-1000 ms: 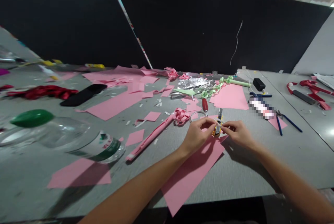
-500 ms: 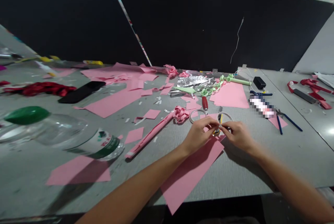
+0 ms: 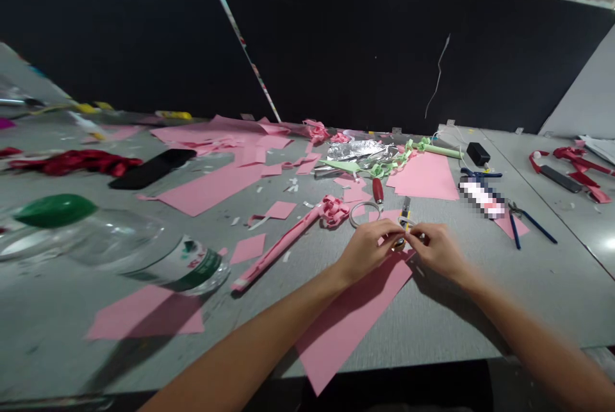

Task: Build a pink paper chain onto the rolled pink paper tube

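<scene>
Well left of the left hand (image 3: 368,250) lies a clear, smooth plastic bottle (image 3: 156,252); nearer, a rolled pink paper tube (image 3: 283,244) with a ruffled, curled end. Beneath that hand spreads a flat pink sheet (image 3: 358,322). Its fingertips and the right hand (image 3: 437,249)'s pinch a thin pale band (image 3: 406,221) between them. Further right, slim-handled blue pliers (image 3: 532,224) splay.

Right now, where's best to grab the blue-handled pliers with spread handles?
Both handles, around mid-length, probably from the near side with the right hand once free. They splay nearward while the pliers' head points away, so the hand would likely have to span the gap.
</scene>
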`<state>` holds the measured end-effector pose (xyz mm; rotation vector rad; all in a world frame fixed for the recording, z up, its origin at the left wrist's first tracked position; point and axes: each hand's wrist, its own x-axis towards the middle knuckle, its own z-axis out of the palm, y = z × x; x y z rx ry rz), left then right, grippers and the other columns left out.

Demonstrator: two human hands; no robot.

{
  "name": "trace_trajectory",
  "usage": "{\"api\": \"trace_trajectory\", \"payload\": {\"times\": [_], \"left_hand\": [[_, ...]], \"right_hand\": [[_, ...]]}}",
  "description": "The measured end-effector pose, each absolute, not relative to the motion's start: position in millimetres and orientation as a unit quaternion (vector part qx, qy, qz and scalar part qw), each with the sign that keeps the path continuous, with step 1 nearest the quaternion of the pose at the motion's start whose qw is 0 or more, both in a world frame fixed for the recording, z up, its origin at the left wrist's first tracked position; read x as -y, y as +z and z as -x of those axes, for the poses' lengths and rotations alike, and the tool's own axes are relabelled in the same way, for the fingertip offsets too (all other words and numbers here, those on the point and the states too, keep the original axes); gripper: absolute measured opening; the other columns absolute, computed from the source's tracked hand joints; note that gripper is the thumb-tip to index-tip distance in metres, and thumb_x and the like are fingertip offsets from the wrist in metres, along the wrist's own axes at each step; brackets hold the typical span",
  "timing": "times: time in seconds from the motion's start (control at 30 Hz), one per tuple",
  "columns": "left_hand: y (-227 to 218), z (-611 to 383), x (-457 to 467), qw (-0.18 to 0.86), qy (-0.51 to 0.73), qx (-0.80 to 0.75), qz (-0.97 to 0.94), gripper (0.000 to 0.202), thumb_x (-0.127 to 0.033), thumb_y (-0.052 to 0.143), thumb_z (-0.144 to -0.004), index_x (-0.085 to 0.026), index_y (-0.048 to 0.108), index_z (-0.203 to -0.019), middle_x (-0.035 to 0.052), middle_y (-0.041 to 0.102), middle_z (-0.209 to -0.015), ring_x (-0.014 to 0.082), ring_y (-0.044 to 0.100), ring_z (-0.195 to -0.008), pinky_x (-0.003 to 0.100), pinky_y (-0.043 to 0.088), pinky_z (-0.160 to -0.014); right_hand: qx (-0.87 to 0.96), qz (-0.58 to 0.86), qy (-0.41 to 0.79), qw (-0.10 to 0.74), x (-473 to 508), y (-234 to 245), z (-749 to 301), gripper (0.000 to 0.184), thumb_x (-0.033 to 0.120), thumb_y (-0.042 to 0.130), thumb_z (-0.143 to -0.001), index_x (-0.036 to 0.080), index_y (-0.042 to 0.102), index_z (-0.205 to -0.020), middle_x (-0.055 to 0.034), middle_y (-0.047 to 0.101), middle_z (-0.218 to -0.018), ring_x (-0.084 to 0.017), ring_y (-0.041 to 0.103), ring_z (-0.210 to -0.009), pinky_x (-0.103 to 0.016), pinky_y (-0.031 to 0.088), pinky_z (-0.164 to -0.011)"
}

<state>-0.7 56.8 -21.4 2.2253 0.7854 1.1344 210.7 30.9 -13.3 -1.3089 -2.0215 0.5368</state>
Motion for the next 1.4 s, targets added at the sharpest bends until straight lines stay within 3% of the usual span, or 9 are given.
{"api": "trace_trajectory", "payload": {"times": [0.2, 0.3, 0.67, 0.97, 1.07, 1.2, 1.3, 1.4], "left_hand": [[-30.2, -1.3, -59.0, 0.257, 0.382, -0.279, -0.842, 0.021, -0.009, 0.066, -0.097, -0.020, 0.081, -0.107, 0.0091, 0.084, -0.101, 0.0220, 0.077, -0.089, 0.032, 0.058, -0.081], [-32.1, -0.6, -59.1, 0.256, 0.382, -0.307, -0.833, 0.021, -0.012, 0.064, -0.099, -0.019, 0.080, -0.110, 0.0087, 0.085, -0.099, 0.0216, 0.077, -0.084, 0.031, 0.056, -0.078], [-26.6, -6.8, -54.5, 0.292, 0.362, -0.358, -0.810, 0.018, -0.023, 0.061, -0.102, -0.019, 0.076, -0.093, 0.0066, 0.080, -0.090, 0.0213, 0.071, -0.080, 0.032, 0.051, -0.077], [-3.6, 24.9, -92.0, 0.317, 0.491, -0.482, -0.653, 0.026, -0.037, 0.058, -0.097, -0.020, 0.068, -0.082, 0.0036, 0.070, -0.075, 0.0192, 0.060, -0.071, 0.030, 0.045, -0.068], [1.4, 19.3, -90.3, 0.395, 0.460, -0.451, -0.655, 0.029, -0.046, 0.070, -0.089, -0.019, 0.074, -0.083, 0.0056, 0.076, -0.080, 0.0213, 0.067, -0.077, 0.029, 0.048, -0.069], [-5.6, -4.0, -69.8, 0.504, 0.403, -0.394, -0.655, 0.030, -0.047, 0.075, -0.085, -0.017, 0.079, -0.087, 0.0086, 0.079, -0.085, 0.0220, 0.070, -0.075, 0.031, 0.053, -0.069], [-10.1, -11.4, -61.1, 0.560, 0.382, -0.361, -0.641, 0.031, -0.047, 0.074, -0.087, -0.016, 0.078, -0.085, 0.0097, 0.078, -0.081, 0.0208, 0.069, -0.070, 0.033, 0.055, -0.069], [-11.5, -12.0, -59.8, 0.587, 0.371, -0.342, -0.633, 0.031, -0.046, 0.076, -0.086, -0.015, 0.079, -0.085, 0.0099, 0.078, -0.080, 0.0207, 0.070, -0.073, 0.032, 0.055, -0.072]], "right_hand": [[0.759, 0.510, 0.258, 0.312, -32.9, -17.1, -204.7, 0.023, 0.011, 0.062, -0.095, 0.019, 0.082, -0.100, -0.0072, 0.086, -0.089, -0.022, 0.077, -0.075, -0.029, 0.051, -0.068], [0.752, 0.518, 0.263, 0.312, -33.0, -17.5, -204.1, 0.021, 0.013, 0.062, -0.098, 0.018, 0.082, -0.098, -0.0079, 0.086, -0.089, -0.021, 0.078, -0.074, -0.029, 0.051, -0.067], [0.765, 0.542, 0.178, 0.297, -26.5, -22.8, -199.2, 0.028, 0.029, 0.061, -0.106, 0.019, 0.082, -0.089, -0.0082, 0.082, -0.079, -0.020, 0.071, -0.065, -0.031, 0.042, -0.063], [0.755, 0.602, 0.044, 0.254, -24.2, -8.7, -220.0, 0.044, 0.027, 0.037, -0.114, 0.014, 0.079, -0.109, -0.0174, 0.081, -0.096, -0.027, 0.073, -0.084, -0.036, 0.045, -0.079], [0.753, 0.620, 0.046, 0.215, -50.7, -4.5, -240.1, 0.033, 0.025, 0.048, -0.110, 0.015, 0.080, -0.103, -0.0180, 0.082, -0.099, -0.027, 0.074, -0.086, -0.034, 0.045, -0.077], [0.743, 0.645, 0.068, 0.167, -67.8, -2.0, -260.7, 0.017, 0.018, 0.066, -0.098, 0.018, 0.080, -0.089, -0.0174, 0.082, -0.093, -0.030, 0.075, -0.088, -0.034, 0.046, -0.074], [0.743, 0.639, 0.090, 0.178, -58.4, 9.2, -260.3, 0.012, 0.021, 0.071, -0.096, 0.018, 0.082, -0.100, -0.0171, 0.083, -0.102, -0.030, 0.076, -0.090, -0.035, 0.049, -0.077], [0.762, 0.594, 0.149, 0.212, -43.4, 23.8, -246.2, 0.020, 0.034, 0.068, -0.103, 0.022, 0.082, -0.110, -0.0106, 0.084, -0.109, -0.022, 0.075, -0.079, -0.031, 0.052, -0.073]]}}
